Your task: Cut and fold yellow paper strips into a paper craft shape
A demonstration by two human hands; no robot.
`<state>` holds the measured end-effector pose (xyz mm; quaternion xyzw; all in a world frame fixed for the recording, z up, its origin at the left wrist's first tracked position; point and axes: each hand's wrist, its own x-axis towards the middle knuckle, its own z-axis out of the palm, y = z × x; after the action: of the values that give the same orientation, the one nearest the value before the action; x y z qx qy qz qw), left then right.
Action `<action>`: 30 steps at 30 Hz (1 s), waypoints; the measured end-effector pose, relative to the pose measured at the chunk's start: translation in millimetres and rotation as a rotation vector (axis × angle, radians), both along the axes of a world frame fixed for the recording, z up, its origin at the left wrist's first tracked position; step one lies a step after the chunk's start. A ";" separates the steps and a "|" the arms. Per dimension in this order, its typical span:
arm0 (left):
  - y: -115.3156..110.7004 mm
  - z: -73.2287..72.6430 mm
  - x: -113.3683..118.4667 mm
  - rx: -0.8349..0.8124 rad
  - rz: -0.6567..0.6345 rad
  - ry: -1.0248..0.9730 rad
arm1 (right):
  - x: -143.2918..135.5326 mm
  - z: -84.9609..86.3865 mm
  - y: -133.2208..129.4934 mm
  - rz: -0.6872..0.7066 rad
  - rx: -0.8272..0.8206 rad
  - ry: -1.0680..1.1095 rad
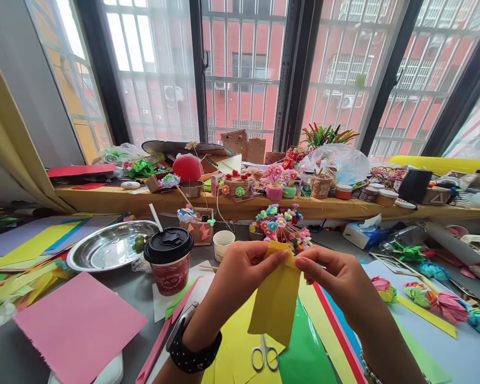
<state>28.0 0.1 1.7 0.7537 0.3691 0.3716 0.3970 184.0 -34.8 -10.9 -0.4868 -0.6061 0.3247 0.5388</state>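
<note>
A strip of yellow paper (275, 304) hangs between my two hands, its upper end pinched and creased. My left hand (250, 269) grips the top left of the strip between thumb and fingers. At the strip's upper right edge, my right hand (332, 272) pinches the paper with thumb and fingertips. Small silver scissors (264, 356) lie below the strip, their blades partly hidden by it. Under them are yellow sheets (232, 341) and a glossy green sheet (308, 352).
A lidded cup with a straw (170, 266) stands left of my hands, near a metal tray (104, 250) and pink paper (80, 325). A white paper cup (224, 245) and crochet flowers (280, 224) stand behind. Paper flowers (448, 305) lie right.
</note>
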 end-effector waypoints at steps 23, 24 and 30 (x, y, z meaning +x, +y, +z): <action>7.0 -7.3 -0.2 -0.199 -0.190 -0.084 | -1.1 -2.4 3.1 -0.004 0.024 0.110; 7.0 -7.3 -0.4 -0.199 -0.191 -0.077 | -1.5 -2.4 3.1 0.003 0.025 0.112; 6.8 -8.7 -1.2 -0.170 -0.158 -0.041 | -1.1 -5.3 4.5 0.022 0.024 0.103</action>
<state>26.8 6.9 -7.1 0.7363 0.3308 0.3217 0.4950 182.8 -30.3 -16.2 -0.4561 -0.5867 0.3479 0.5715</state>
